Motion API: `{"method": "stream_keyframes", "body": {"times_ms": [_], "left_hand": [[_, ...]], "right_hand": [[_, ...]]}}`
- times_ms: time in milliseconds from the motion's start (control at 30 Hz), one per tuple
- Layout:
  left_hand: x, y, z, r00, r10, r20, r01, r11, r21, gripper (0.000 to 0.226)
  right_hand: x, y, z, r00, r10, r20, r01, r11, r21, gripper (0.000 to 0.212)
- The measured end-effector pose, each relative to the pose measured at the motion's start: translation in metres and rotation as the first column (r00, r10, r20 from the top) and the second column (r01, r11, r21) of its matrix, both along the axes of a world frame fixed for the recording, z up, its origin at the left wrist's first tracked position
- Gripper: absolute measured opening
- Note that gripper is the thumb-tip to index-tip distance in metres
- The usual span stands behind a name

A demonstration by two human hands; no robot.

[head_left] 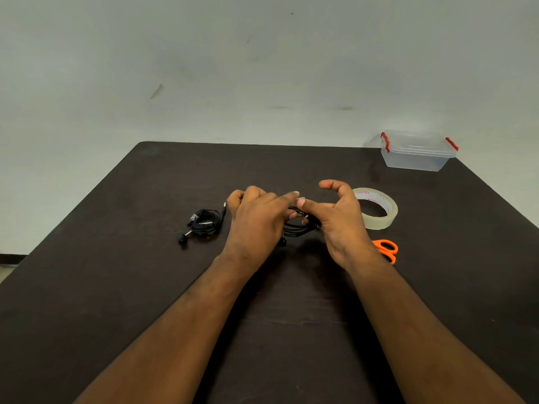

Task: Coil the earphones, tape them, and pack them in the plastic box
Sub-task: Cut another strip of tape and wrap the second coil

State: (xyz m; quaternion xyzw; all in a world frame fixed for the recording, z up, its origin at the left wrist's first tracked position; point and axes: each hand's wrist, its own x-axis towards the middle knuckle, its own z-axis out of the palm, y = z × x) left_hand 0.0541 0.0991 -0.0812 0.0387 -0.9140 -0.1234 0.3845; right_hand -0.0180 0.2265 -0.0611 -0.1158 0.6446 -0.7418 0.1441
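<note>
A black earphone cable (pixel 298 227) stretches in loops between my two hands, just above the dark table (pixel 116 287). My left hand (pixel 256 220) grips one side of the loops with curled fingers, its index finger pointing right. My right hand (pixel 335 217) pinches the other side near the cable's top, thumb raised. One earbud (pixel 282 242) hangs below the loops. A second black earphone set (pixel 205 221) lies coiled on the table to the left of my hands. The clear plastic box (pixel 418 151) with red latches stands shut at the far right.
A roll of clear tape (pixel 379 209) lies flat just right of my right hand. Orange-handled scissors (pixel 386 249) lie near my right wrist, partly hidden by it. A pale wall rises behind the table's far edge.
</note>
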Motion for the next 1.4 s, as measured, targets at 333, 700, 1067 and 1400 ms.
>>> {"method": "stream_keyframes", "body": {"times_ms": [333,700,1067,1400], "left_hand": [[0.004,0.001,0.006,0.968,0.111,0.227,-0.132,0.988,0.08,0.015],[0.01,-0.006,0.018,0.848,-0.512,0.135,0.107,0.416,0.903,0.038],[0.007,-0.023,0.009,0.906,-0.358,0.224,0.07,0.65,0.756,0.012],[0.011,-0.03,0.012,0.918,-0.191,0.346,0.066,0.937,0.344,0.016]], "right_hand": [[-0.009,0.012,-0.001,0.804,0.291,-0.518,-0.072,0.913,0.401,0.052],[-0.014,0.009,-0.011,0.307,0.322,-0.896,0.16,0.91,0.382,0.029],[-0.02,0.012,-0.013,0.288,0.37,-0.883,0.057,0.914,0.402,0.018],[-0.012,0.016,-0.008,0.611,0.396,-0.685,-0.079,0.892,0.445,0.007]]}}
